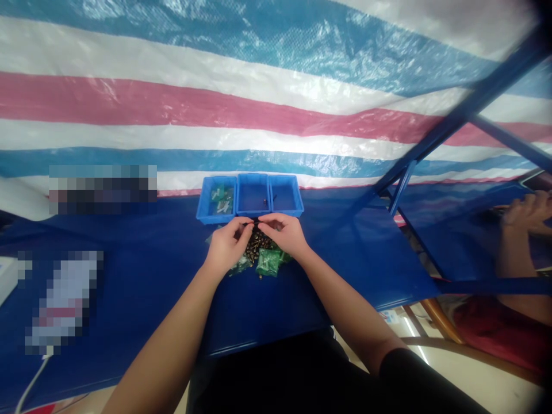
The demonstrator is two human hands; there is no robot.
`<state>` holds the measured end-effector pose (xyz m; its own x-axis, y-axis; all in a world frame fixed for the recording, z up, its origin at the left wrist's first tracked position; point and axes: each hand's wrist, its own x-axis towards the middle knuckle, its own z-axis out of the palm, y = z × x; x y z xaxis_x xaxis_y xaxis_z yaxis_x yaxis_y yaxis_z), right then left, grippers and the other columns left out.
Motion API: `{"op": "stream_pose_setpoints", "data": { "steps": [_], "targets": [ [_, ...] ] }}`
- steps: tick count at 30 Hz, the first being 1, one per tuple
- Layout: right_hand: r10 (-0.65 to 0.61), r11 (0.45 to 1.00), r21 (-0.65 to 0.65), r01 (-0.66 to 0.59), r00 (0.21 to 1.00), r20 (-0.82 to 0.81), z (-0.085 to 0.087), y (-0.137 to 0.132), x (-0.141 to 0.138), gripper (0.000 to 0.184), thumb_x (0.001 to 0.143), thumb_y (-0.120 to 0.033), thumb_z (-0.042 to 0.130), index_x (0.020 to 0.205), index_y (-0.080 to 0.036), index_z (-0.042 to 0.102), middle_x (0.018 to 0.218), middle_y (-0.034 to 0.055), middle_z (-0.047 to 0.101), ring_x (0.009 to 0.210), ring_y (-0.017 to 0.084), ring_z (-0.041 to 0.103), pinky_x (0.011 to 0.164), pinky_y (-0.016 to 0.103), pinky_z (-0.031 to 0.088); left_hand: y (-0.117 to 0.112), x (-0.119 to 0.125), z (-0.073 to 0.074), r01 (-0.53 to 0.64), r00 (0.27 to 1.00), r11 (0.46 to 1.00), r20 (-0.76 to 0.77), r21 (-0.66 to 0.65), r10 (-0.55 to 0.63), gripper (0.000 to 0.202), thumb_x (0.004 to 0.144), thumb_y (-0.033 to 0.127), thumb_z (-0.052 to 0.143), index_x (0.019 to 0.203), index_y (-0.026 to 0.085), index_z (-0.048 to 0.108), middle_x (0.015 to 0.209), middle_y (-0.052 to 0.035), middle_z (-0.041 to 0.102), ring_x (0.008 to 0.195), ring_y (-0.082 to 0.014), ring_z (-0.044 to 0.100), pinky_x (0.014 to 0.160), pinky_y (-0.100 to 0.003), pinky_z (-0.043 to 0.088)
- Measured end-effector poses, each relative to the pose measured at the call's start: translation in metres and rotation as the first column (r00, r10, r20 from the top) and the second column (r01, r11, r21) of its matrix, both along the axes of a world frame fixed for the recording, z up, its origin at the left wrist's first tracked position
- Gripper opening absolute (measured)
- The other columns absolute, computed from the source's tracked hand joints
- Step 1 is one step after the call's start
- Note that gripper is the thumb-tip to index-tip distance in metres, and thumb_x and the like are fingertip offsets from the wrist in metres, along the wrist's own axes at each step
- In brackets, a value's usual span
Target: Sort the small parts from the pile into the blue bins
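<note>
My left hand (228, 244) and my right hand (284, 233) meet over a heap of small dark parts (257, 244) on the blue table (150, 276). Both hands pinch a small dark piece (255, 222) between their fingertips, too small to name. Small green bags (268, 261) lie around and under the heap. Just beyond my hands stand three blue bins: the left bin (217, 199) holds pale small pieces, the middle bin (253, 195) and the right bin (285, 195) each hold a tiny dark part.
A striped blue, white and pink tarp (259, 98) hangs behind the table. A blue metal frame (452, 126) slants at the right. Another person's hand (526, 213) and forearm work at the far right. A white cable (30, 382) lies at the lower left.
</note>
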<state>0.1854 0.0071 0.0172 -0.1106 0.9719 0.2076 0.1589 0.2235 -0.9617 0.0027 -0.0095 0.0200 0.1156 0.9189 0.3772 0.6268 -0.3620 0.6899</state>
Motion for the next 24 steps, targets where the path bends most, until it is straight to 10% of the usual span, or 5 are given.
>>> {"op": "stream_pose_setpoints", "data": {
  "steps": [24],
  "targets": [
    [-0.149, 0.989, -0.028, 0.146, 0.978, -0.143, 0.0, 0.008, 0.009, 0.028, 0.077, -0.039, 0.074, 0.098, -0.021, 0.076, 0.088, 0.0048, 0.076, 0.079, 0.019, 0.072, 0.078, 0.033, 0.059, -0.001, 0.001, 0.0, -0.055, 0.998, 0.998, -0.016, 0.01, 0.055, 0.025, 0.093, 0.036, 0.052, 0.105, 0.02, 0.067, 0.064, 0.0044, 0.059, 0.055, -0.0084, 0.054, 0.06, -0.02, 0.042]
  ]
}}
